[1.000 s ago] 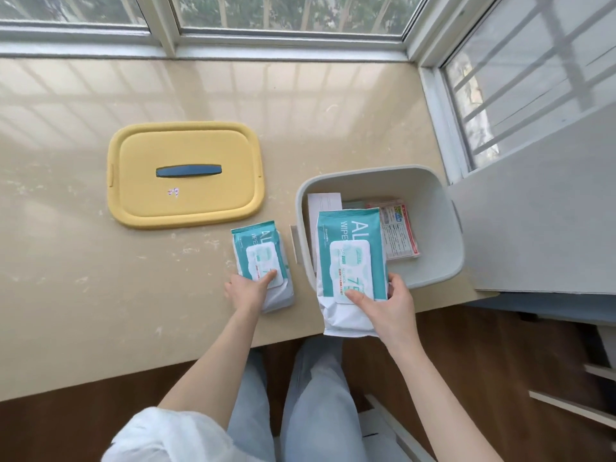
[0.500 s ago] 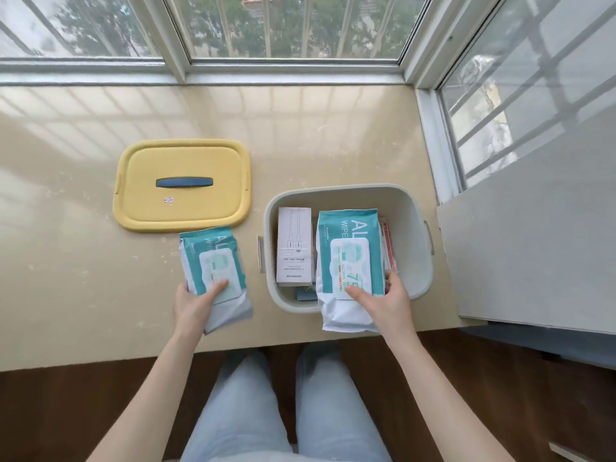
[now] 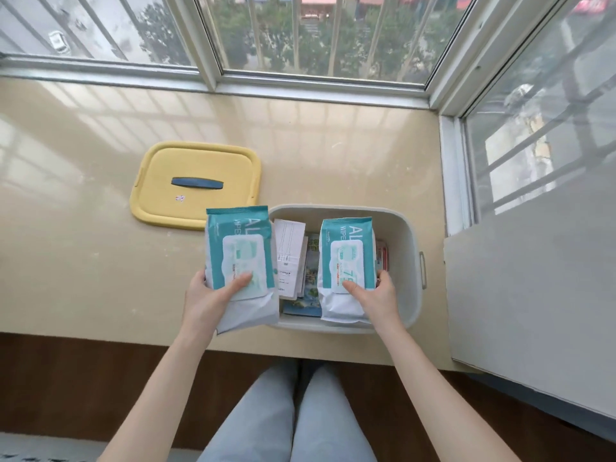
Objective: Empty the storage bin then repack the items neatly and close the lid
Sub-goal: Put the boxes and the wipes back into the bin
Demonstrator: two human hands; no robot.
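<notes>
The yellow lid (image 3: 196,185) is off and lies flat on the sill (image 3: 100,228), left of centre in the frame, so that step is done. The grey storage bin (image 3: 411,248) sits just right of centre, near the sill's front edge, and it is far from empty: a white box (image 3: 289,251) and some printed packets (image 3: 311,265) lie in it. My left hand (image 3: 213,296) grips 1 wipes pack (image 3: 238,241) by its lower end, thumb pressed on the flap, the other fingers hidden beneath; the pack hangs over the bin's left rim and covers the lid's near corner. My right hand (image 3: 378,295) holds the 2nd pack (image 3: 346,258) the same way, thumb on the front and fingers wrapped round its right edge, over the bin's right half. I cannot tell from this whether these packs are coming out or going in. Either way, I judge most of the job remains: sorting, neat repacking, and closing the lid. Both packs are teal and white soft pouches with a pale flap, plump and slightly crumpled at the bottom.
</notes>
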